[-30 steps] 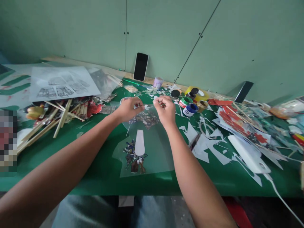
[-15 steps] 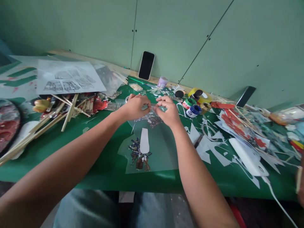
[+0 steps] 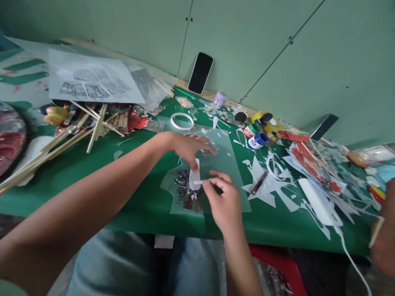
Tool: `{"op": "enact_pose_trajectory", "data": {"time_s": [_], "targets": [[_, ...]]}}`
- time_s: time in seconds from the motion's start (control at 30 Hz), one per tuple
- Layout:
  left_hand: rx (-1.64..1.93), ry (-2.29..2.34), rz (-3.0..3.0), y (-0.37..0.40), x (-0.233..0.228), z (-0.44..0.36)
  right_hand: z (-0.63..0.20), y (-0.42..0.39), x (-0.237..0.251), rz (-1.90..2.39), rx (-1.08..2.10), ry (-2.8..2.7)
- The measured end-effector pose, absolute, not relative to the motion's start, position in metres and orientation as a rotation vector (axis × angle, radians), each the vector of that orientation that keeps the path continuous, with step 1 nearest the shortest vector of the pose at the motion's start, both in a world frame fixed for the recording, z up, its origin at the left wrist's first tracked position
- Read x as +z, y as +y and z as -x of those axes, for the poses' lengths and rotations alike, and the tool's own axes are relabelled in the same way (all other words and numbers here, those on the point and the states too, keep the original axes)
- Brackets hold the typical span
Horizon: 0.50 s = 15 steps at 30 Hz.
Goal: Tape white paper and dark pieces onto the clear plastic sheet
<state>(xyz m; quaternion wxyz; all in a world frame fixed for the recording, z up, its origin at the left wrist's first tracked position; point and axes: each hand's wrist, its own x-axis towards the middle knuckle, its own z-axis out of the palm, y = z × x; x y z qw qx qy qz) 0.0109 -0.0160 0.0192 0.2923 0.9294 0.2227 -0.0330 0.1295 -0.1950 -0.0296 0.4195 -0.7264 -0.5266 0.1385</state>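
A small white strip [image 3: 198,182] is pinched between the thumb and forefinger of my right hand [image 3: 224,197]. It hovers over or touches a white tongue-shaped piece [image 3: 194,174]; which of the two I cannot tell. My left hand [image 3: 189,149] reaches over the top of that piece, fingers spread and thumb tip at its upper end. Both lie above a translucent sheet [image 3: 236,193] on the green table. Below and left of the tongue-shaped piece sits a cluster of dark blue and brown scraps [image 3: 184,191]. Small clear bits [image 3: 210,151] lie past my left fingers.
A white tape ring [image 3: 182,121] lies behind my left hand. Paint jars [image 3: 258,140], paper scraps [image 3: 267,193], and a craft knife [image 3: 259,183] are on the right, near a white corded device [image 3: 319,201]. Wooden sticks [image 3: 98,127] fill the left. Another person's hand [image 3: 382,234] shows far right.
My hands, together over the sheet before, have separated. The right came down toward me with the white strip, while the left opened above the tongue-shaped piece. The view has shifted slightly.
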Motion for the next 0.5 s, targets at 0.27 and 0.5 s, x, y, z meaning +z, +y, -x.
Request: {"op": "enact_pose_trajectory", "data": {"time_s": [0.27, 0.5], "targets": [[-0.244, 0.626, -2.521, -0.026, 0.017, -0.016, -0.114, -0.2, -0.041, 1.894, 0.243, -1.275], [-0.217, 0.646, -2.537, -0.025, 0.015, -0.017, -0.105, -0.2, -0.044, 2.032, 0.113, -1.293]]}}
